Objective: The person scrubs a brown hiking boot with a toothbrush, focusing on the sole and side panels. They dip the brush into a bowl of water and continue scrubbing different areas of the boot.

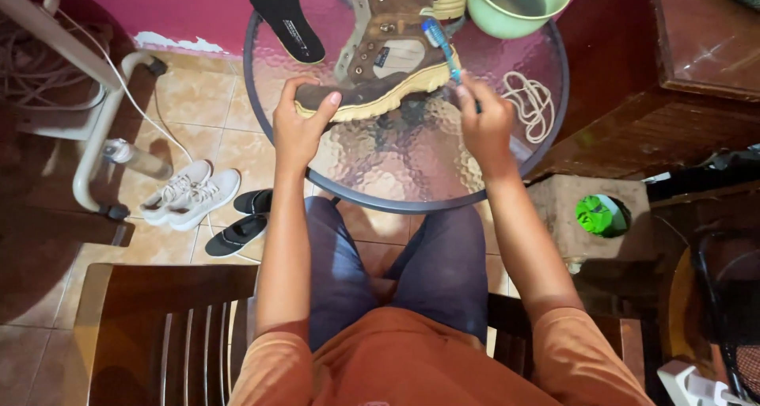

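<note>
A brown boot (pixel 378 66) with a pale yellow sole lies on its side on a round glass table (pixel 412 168). My left hand (pixel 301 125) grips the boot's dark toe. My right hand (pixel 483 121) holds a blue toothbrush (pixel 442 48), its bristled head up against the boot's heel area. A black insole (pixel 286 17) lies on the table to the boot's left. A coil of pale laces (pixel 529 99) rests on the glass to the right of my right hand. A green bowl (pixel 518 4) with water stands at the table's far right.
White sneakers (pixel 190 192) and black sandals (pixel 244 220) sit on the tiled floor at left, next to a plastic bottle (pixel 136 157) and a white metal frame (pixel 99 117). A dark wooden cabinet (pixel 673 81) stands at right. Wooden chairs (pixel 162 327) flank my legs.
</note>
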